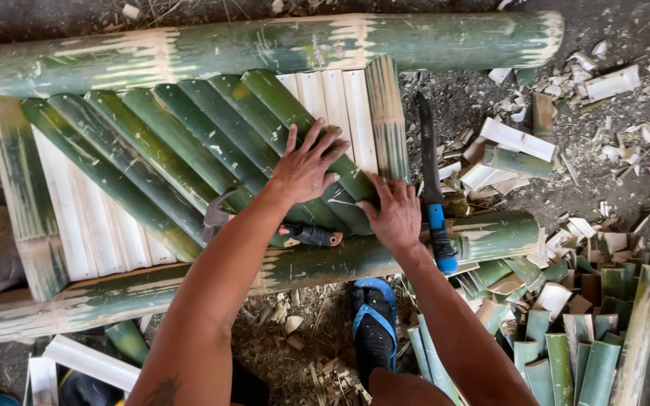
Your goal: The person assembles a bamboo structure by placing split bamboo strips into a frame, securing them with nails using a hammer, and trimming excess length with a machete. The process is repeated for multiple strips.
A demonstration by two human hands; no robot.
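My left hand (307,165) lies flat with fingers spread on diagonal green bamboo slats (189,150) set in a frame of two long bamboo poles (265,45). My right hand (394,214) presses on the lower end of the rightmost slat, near the front pole (490,233). Neither hand holds a tool. A hammer (295,231) lies on the slats just under my left forearm. A machete with a blue handle (432,188) lies right beside my right hand.
Pale vertical slats (99,225) lie under the green ones. Cut bamboo pieces (588,346) are piled at lower right, with chips scattered on the dirt ground (618,150). My foot in a blue sandal (374,323) is below the frame.
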